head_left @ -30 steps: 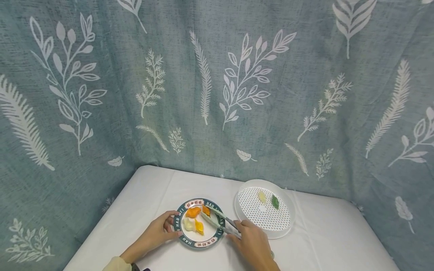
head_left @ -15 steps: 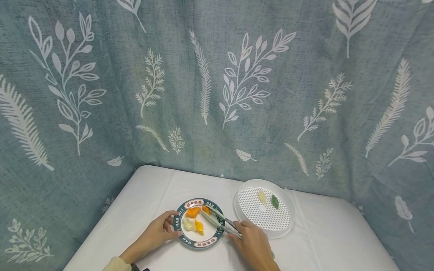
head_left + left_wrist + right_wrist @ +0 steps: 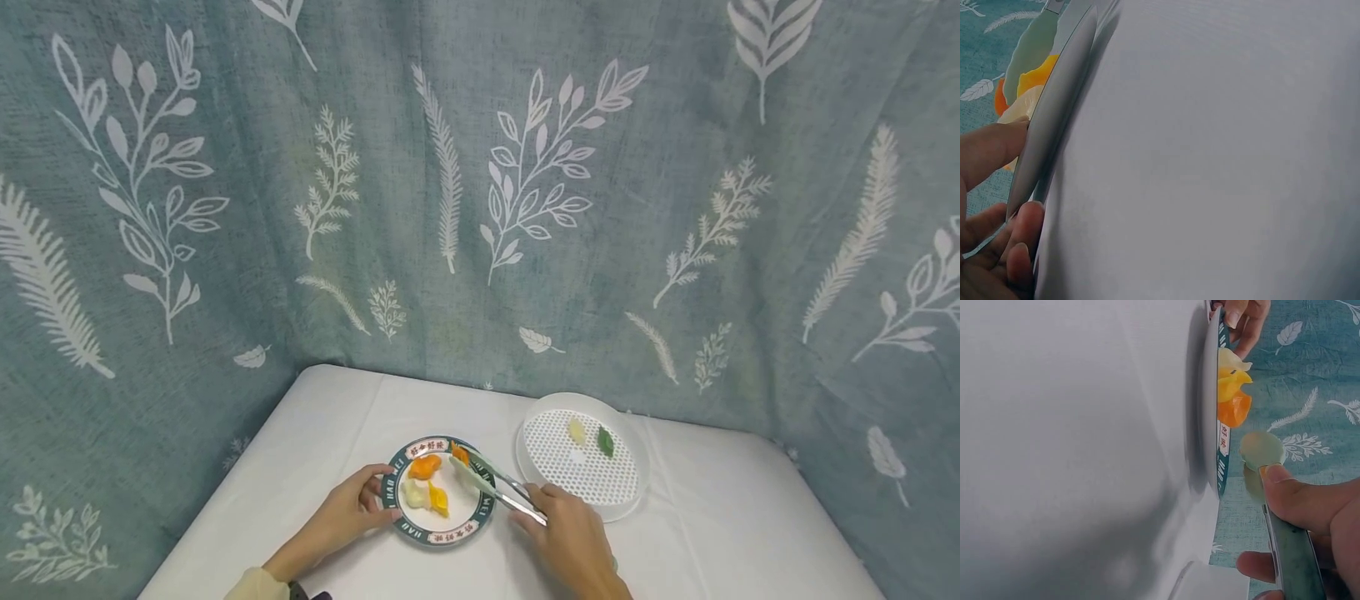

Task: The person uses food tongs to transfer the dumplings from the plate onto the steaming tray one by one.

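Note:
My left hand [image 3: 348, 508] grips the left rim of a round plate [image 3: 447, 538] with a dark green patterned border. In the left wrist view its thumb presses on the rim and its fingers curl beneath. An orange dumpling [image 3: 425, 466], a whitish dumpling [image 3: 414, 494] and a yellow dumpling [image 3: 438, 500] sit together on the plate. My right hand [image 3: 573, 537] holds metal tongs [image 3: 1294, 556] with broad pale green tips. Those tips have a second orange dumpling [image 3: 460, 452] between them, over the plate's upper right rim; in the right wrist view the tips hide it.
A white round perforated tray [image 3: 600, 483] stands behind my right hand, to the right of the plate. It bears a pale piece [image 3: 576, 431] and a green piece [image 3: 605, 442]. White cloth [image 3: 712, 517] covers the table, and a leaf-patterned curtain [image 3: 465, 333] hangs behind and beside it.
The tongs have moved slightly right and away from me with the orange dumpling, from the plate's inner area to over its rim. The left hand and plate stay in place; the head view shifts slightly.

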Action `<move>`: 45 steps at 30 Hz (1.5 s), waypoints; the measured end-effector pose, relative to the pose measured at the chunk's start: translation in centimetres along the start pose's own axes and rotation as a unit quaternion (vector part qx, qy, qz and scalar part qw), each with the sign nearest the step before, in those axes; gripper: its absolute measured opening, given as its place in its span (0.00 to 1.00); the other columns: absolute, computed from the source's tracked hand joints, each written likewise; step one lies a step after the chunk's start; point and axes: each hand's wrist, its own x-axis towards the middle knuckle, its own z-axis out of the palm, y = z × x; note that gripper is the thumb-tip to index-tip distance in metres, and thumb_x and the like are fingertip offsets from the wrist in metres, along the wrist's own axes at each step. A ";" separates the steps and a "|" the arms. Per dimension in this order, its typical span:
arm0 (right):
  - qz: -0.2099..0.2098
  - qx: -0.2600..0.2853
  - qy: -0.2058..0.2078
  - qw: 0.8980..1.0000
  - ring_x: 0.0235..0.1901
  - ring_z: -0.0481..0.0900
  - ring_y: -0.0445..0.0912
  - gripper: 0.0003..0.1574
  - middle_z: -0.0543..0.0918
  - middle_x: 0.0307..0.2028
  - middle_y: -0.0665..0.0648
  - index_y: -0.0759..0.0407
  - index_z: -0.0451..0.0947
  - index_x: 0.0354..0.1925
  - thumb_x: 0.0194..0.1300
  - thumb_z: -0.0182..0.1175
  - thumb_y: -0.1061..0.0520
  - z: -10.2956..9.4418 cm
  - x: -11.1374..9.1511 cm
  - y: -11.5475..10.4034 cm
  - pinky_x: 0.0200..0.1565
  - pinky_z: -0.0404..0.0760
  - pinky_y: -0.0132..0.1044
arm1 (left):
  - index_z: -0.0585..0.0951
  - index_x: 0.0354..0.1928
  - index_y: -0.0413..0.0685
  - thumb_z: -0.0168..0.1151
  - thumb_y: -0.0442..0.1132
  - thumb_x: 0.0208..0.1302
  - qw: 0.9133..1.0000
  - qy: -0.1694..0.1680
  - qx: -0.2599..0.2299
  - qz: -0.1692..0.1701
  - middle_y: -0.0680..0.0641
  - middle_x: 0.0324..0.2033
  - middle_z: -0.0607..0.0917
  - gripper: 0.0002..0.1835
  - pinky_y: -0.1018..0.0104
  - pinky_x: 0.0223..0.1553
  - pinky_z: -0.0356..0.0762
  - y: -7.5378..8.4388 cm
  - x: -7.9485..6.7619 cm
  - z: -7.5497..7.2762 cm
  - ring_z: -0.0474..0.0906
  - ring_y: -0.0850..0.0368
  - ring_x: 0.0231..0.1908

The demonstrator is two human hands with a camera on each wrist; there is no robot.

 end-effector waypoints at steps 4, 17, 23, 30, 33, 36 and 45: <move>0.003 0.007 0.007 1.000 0.25 0.73 0.37 0.26 0.82 0.31 0.42 0.52 0.89 0.48 0.55 0.76 0.40 -0.5 0.1 0.0 0.27 0.75 0.37 | 0.75 0.67 0.49 0.84 0.49 0.48 1.000 0.003 0.004 -0.002 0.53 0.39 0.79 0.43 0.66 0.33 0.75 0.0 0.0 0.0 0.74 0.58 0.34; 0.016 0.000 0.032 0.999 0.26 0.76 0.38 0.30 0.86 0.33 0.45 0.53 0.89 0.50 0.56 0.75 0.38 -2.2 0.3 0.8 0.30 0.78 0.40 | 0.75 0.67 0.50 0.83 0.50 0.49 1.000 -0.002 -0.012 0.001 0.53 0.40 0.79 0.42 0.66 0.33 0.74 -0.2 0.0 0.1 0.73 0.57 0.35; 0.032 0.002 0.031 0.999 0.25 0.73 0.38 0.30 0.85 0.33 0.45 0.54 0.89 0.51 0.56 0.75 0.37 -2.9 0.5 1.4 0.29 0.77 0.40 | 0.75 0.67 0.50 0.83 0.49 0.50 1.000 -0.005 -0.015 0.000 0.52 0.40 0.79 0.42 0.66 0.32 0.73 -0.2 -0.2 -0.1 0.73 0.56 0.35; 0.035 -0.007 0.043 0.998 0.28 0.77 0.40 0.29 0.87 0.35 0.47 0.53 0.89 0.50 0.56 0.76 0.38 -3.5 0.4 2.1 0.31 0.79 0.43 | 0.75 0.67 0.50 0.83 0.49 0.50 1.000 -0.006 -0.018 0.000 0.52 0.40 0.79 0.42 0.66 0.32 0.73 -0.1 -0.2 -0.1 0.73 0.56 0.34; 0.037 -0.008 0.043 0.998 0.31 0.83 0.44 0.29 0.88 0.37 0.49 0.54 0.89 0.50 0.56 0.77 0.40 -3.7 0.4 2.4 0.33 0.81 0.46 | 0.75 0.67 0.50 0.83 0.50 0.50 1.000 -0.007 -0.015 0.003 0.52 0.40 0.79 0.42 0.66 0.32 0.73 -0.1 -0.2 0.0 0.73 0.56 0.35; 0.043 -0.010 0.041 0.998 0.34 0.85 0.47 0.30 0.88 0.39 0.52 0.55 0.89 0.51 0.56 0.77 0.40 -3.9 0.3 2.7 0.34 0.83 0.48 | 0.75 0.67 0.50 0.83 0.50 0.50 1.000 -0.007 -0.015 0.004 0.52 0.40 0.79 0.42 0.66 0.33 0.73 -0.2 -0.1 0.0 0.73 0.56 0.35; 0.062 -0.008 0.032 0.998 0.36 0.87 0.52 0.31 0.89 0.41 0.56 0.58 0.88 0.51 0.57 0.76 0.40 -4.5 0.4 3.7 0.36 0.83 0.51 | 0.75 0.67 0.50 0.83 0.50 0.50 1.000 -0.007 -0.016 0.007 0.52 0.41 0.79 0.42 0.66 0.33 0.73 -0.3 0.0 0.0 0.73 0.56 0.35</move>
